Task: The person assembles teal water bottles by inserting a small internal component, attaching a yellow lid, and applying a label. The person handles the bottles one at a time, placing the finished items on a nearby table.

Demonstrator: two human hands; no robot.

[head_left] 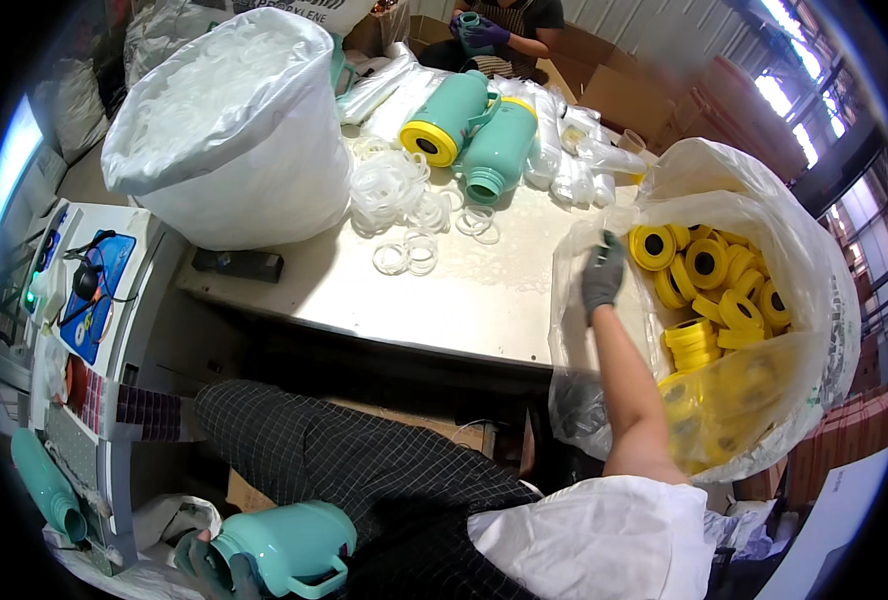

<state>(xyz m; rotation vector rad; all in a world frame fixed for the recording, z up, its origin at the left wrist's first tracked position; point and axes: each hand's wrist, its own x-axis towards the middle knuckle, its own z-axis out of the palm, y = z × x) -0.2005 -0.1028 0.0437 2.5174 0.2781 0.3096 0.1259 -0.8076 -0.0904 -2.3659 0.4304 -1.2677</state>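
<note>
My left hand [204,568], in a dark grey-green glove, is closed round the neck end of a teal thermos jug [289,540] at the lower left. The jug lies on its side by my lap, handle toward me. My right arm reaches forward to a large clear plastic bag [824,300] at the right. There my right hand [602,275], in a grey glove, is closed at the bag's left rim, fingertips against the plastic. Just right of it, inside the bag, lie many yellow ring-shaped caps [706,263] with dark centres, apart from the hand.
A white sack [254,190] full of pale rings stands on the table [484,310] at left. Loose translucent rings [389,190] and two teal jugs [499,148] lie mid-table. Another jug [49,490] rests far left. Across the table, a person's purple-gloved hands [486,35] hold a teal piece.
</note>
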